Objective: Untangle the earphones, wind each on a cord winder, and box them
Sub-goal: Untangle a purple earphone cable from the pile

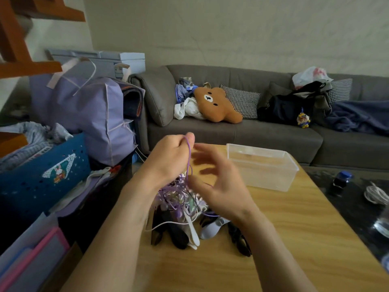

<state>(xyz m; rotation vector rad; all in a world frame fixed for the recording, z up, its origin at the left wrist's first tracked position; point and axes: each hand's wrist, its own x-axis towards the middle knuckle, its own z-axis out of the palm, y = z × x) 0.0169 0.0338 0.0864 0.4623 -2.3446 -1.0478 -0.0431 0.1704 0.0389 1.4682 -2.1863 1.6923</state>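
A tangle of purple, white and pale green earphone cords (179, 201) lies on the wooden table (294, 239). My left hand (170, 159) is raised above the tangle and pinches a purple cord (190, 157) that runs down into it. Beside it my right hand (219, 182) is blurred, its fingers spread, and it holds nothing that I can see. Several black and white cord winders (189, 232) lie under and in front of the tangle. An empty clear plastic box (263, 165) stands just right of my hands, at the table's far side.
A grey sofa (231, 131) with a bear cushion, pillows and bags runs behind the table. A blue basket (42, 171) and a purple bag (84, 114) crowd the left. A dark side table at the right holds a coiled white cable (376, 194).
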